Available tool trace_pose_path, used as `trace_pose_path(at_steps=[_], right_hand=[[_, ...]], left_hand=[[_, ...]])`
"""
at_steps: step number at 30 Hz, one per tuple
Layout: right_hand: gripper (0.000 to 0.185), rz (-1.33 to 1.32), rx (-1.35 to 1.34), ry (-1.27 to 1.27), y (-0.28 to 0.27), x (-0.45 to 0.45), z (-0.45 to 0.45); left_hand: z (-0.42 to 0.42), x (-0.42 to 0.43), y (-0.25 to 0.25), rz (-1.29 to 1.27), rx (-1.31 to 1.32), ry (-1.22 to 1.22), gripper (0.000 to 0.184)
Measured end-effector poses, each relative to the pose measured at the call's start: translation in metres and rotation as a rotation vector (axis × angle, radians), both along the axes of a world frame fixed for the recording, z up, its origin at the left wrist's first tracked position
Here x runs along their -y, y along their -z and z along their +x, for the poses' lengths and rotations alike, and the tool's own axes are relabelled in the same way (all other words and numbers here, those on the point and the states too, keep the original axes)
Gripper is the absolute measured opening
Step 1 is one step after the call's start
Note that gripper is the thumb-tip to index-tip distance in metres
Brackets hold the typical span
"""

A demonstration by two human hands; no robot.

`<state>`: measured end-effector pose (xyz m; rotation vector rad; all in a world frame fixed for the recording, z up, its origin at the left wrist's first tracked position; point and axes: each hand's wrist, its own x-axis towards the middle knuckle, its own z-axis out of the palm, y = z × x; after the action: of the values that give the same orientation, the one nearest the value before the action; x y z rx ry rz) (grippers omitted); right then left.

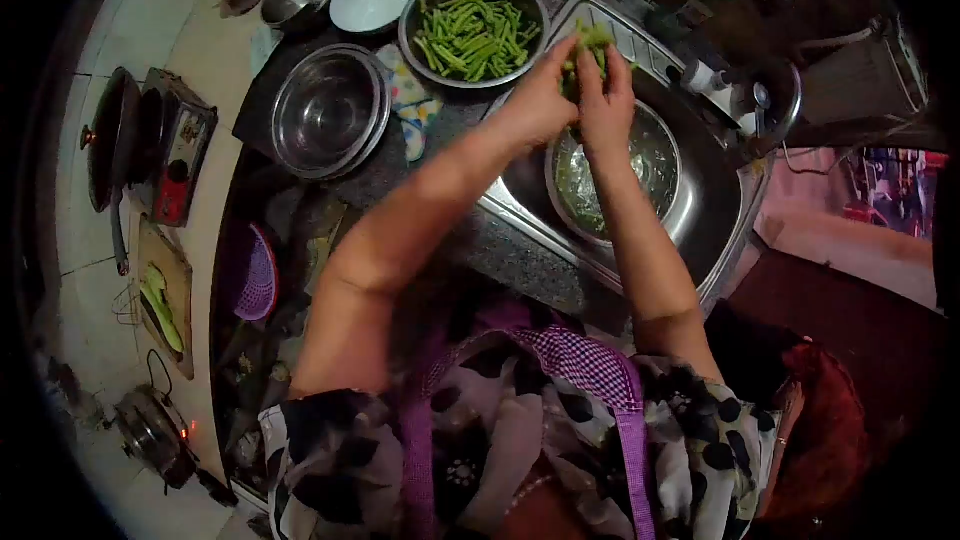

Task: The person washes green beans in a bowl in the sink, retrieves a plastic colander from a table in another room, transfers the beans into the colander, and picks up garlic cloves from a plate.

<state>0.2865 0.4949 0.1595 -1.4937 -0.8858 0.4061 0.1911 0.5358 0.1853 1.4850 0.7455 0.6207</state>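
Speckled countertop (480, 248), steel sink (718, 190), green beans (477, 37)

Both arms reach forward, bare from above the elbow. The left arm (430, 202) comes in from the left of the sink (715, 175), its elbow (362, 270) bent well outside the left rim, the forearm slanting inward. The right arm (652, 258) crosses the sink from its near edge, straighter than the other. The left hand (543, 105) and right hand (604, 118) meet over the sink's far left part, side by side and close together, backs mostly upward. The fingers of both are bent and gathered in a grip, fingertips pointing away from the body.
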Motion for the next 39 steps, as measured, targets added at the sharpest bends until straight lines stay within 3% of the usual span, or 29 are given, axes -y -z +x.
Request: trace_pose_path(at_steps=[2,6,8,10,12,14,17,18,21,23,24,25,26,28,30,31,32,33,35,37,38,39], right_hand=[[0.043,0.062,0.038,-0.078,-0.014,-0.043,-0.024],[0.061,-0.179,0.095,-0.284,0.019,-0.128,-0.043],[0.065,-0.428,0.072,-0.514,0.027,-0.144,-0.033],[0.064,-0.469,0.229,-0.477,-0.006,-0.131,-0.034],[0.055,-0.374,0.161,-0.521,-0.013,-0.129,-0.017],[0.049,-0.377,-0.129,-0.697,-0.051,-0.113,-0.004],[0.038,-0.310,-0.208,-0.804,-0.041,-0.105,0.023],[0.036,-0.270,-0.223,-0.849,-0.039,-0.100,0.032],[0.031,-0.256,-0.010,-0.873,-0.009,-0.099,0.056],[0.032,-0.172,0.168,-0.886,0.010,-0.099,0.054],[0.033,-0.466,0.169,-0.921,0.000,-0.097,0.047],[0.038,-0.101,0.498,-0.934,0.012,-0.102,0.043],[0.042,-0.160,0.581,-0.962,0.008,-0.104,0.039],[0.039,-0.165,1.028,-0.920,-0.008,-0.102,0.047],[0.036,0.115,1.056,-0.700,0.007,-0.112,0.073],[0.041,-0.363,1.018,-0.855,-0.028,-0.097,0.089],[0.034,-0.131,0.973,-0.755,-0.019,-0.089,0.102],[0.030,0.096,0.921,-0.648,-0.004,-0.080,0.113],[0.026,-0.236,0.793,-0.677,0.019,-0.037,0.133],[0.028,-0.446,0.634,-0.742,0.057,0.008,0.146],[0.028,-0.653,0.685,-0.805,0.070,0.027,0.149],[0.034,-0.603,0.815,-0.761,0.115,0.044,0.161]], left_hand=[[-0.028,-0.033,-0.016,0.173,0.002,-0.068,0.085],[-0.072,-0.099,-0.031,-0.345,-0.231,-0.003,0.082],[-0.080,-0.126,-0.005,-0.187,-0.431,-0.020,0.073],[-0.086,-0.124,-0.016,-0.117,-0.377,-0.026,0.062],[-0.088,-0.132,-0.016,-0.070,-0.390,-0.052,0.051],[-0.091,-0.139,-0.011,0.006,-0.390,-0.104,0.041],[-0.091,-0.142,0.005,0.206,-0.294,-0.204,0.022],[-0.084,-0.135,0.003,0.161,-0.221,-0.225,0.022],[-0.053,-0.096,-0.011,0.005,0.004,-0.320,0.018],[-0.036,-0.082,0.006,0.102,0.098,-0.391,0.018],[-0.028,-0.075,0.015,0.150,0.146,-0.426,0.017],[-0.019,-0.065,0.019,0.139,0.248,-0.522,0.016],[-0.012,-0.056,0.019,0.160,0.288,-0.590,0.013],[-0.006,-0.043,0.027,0.253,0.292,-0.711,0.011],[0.002,-0.029,0.035,0.346,0.214,-0.714,0.011],[0.005,-0.022,0.037,0.393,0.175,-0.714,0.011],[0.010,-0.013,0.037,0.469,0.123,-0.628,0.011],[0.016,-0.005,0.046,0.351,0.158,-0.530,0.011],[0.028,0.018,0.058,0.366,-0.128,-0.179,0.015],[0.052,0.030,0.098,0.395,-0.199,0.129,0.023],[0.061,0.033,0.128,0.663,-0.243,0.149,0.028],[0.071,0.036,0.159,0.660,-0.444,0.240,0.034]])
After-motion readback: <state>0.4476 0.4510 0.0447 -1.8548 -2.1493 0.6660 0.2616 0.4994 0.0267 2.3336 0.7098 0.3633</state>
